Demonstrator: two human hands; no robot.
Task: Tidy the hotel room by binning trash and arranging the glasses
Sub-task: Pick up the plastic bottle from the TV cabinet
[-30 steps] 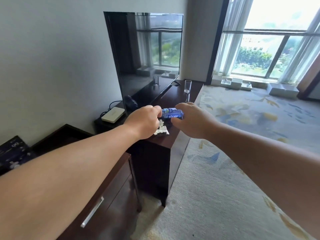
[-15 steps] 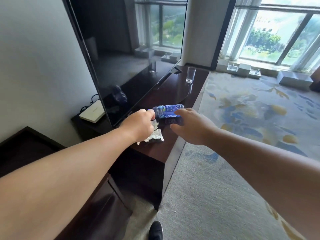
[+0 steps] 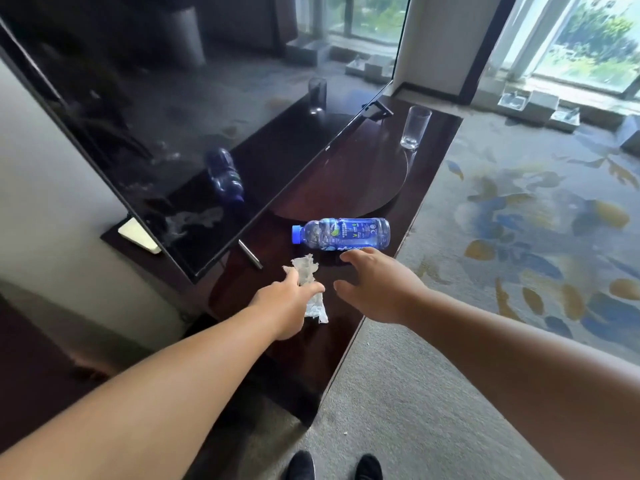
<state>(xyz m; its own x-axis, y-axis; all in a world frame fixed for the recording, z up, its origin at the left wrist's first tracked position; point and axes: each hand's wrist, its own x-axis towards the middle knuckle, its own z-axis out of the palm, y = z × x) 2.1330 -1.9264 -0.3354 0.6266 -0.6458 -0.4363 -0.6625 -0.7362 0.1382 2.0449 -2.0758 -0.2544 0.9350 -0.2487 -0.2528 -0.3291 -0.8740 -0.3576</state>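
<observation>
One bottle (image 3: 346, 233), one glass (image 3: 414, 128), one tissue (image 3: 304, 266); left fingers (image 3: 313, 289) grip tissue, right fingers (image 3: 356, 254) spread wide.

Left hand (image 3: 287, 299) pinches crumpled tissue (image 3: 304, 268) on desk (image 3: 311, 351). Right hand (image 3: 377, 289), fingers spread, just beside sideways bottle (image 3: 343, 233). Glass (image 3: 414, 128) upright, far end.

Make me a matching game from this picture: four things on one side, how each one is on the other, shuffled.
1 bottle
2 glass
3 tissue
4 right hand

a standing upright
b pinched by the left hand
c lying on its side
d open, holding nothing

Pairs: 1-c, 2-a, 3-b, 4-d
</observation>
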